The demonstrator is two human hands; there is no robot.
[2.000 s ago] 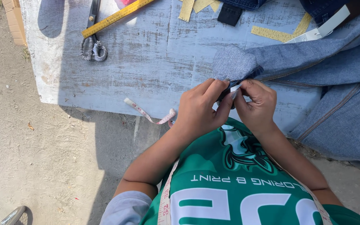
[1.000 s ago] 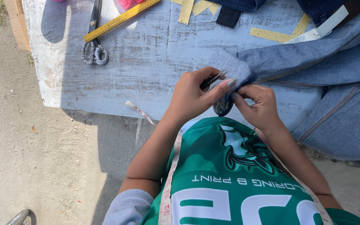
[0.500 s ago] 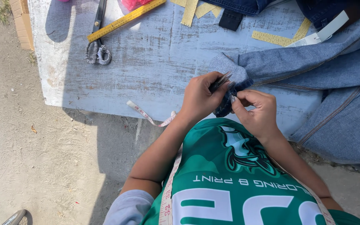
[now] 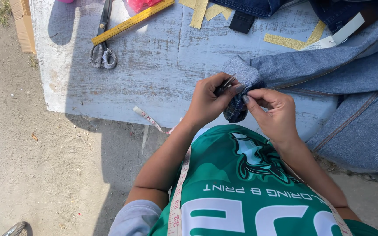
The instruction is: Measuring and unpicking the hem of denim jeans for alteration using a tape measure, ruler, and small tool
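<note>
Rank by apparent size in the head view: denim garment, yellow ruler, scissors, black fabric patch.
1. denim garment, by far the largest.
2. yellow ruler, long but thin.
3. scissors, partly cut off by the frame, so unsure against the ruler.
4. black fabric patch, smallest.

bare tabletop (image 4: 162, 65) left, denim (image 4: 355, 87) crowding right

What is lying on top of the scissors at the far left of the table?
A yellow ruler lies slanted across the scissors, covering part of the blades. The wrapped handles show below it; the blade tips run out of the picture. The hands are not near them.
</note>
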